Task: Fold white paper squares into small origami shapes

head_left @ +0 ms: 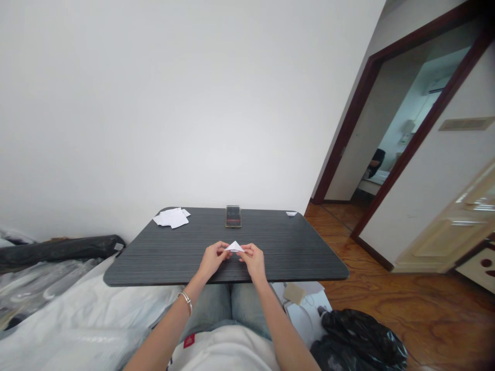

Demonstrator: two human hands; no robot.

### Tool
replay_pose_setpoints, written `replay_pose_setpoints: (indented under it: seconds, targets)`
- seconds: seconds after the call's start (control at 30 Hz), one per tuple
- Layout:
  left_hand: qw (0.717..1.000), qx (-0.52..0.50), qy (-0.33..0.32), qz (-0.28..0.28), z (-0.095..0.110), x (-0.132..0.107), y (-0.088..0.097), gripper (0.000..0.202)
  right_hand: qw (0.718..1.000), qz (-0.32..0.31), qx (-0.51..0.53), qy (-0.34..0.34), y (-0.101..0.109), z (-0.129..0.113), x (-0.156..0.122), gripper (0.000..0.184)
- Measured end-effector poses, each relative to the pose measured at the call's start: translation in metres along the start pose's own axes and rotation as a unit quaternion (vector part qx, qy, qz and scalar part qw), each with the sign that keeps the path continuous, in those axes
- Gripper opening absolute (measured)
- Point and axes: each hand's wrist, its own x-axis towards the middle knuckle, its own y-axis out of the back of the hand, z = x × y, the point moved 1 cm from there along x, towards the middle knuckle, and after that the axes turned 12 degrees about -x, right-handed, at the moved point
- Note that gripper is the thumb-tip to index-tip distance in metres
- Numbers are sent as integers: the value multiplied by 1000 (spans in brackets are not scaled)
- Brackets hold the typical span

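A small piece of white paper, folded to a triangle, is held between my two hands above the front part of the dark table. My left hand pinches its left corner, with a silver bracelet on that wrist. On the other side, my right hand grips the right corner between thumb and fingers. The triangle's peak points away from me. Some fingertips are hidden behind the paper.
White paper sheets lie in a loose pile at the back left. A dark, phone-like rectangular object stands near the back edge. A small folded white paper rests at the back right corner. Black plastic bags lie on the floor, lower right.
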Motion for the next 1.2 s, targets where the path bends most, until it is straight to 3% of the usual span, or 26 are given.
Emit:
replay_pose_setpoints:
  seconds: [0.8,1.2]
  targets:
    - [999,49,-13,-6,-1,1,2,20,1000,0,4,1,-2,-1,3,20]
    - [969,243,-42,-27,10,0,-4,29,998,4,-54,35,-4,3,5,20]
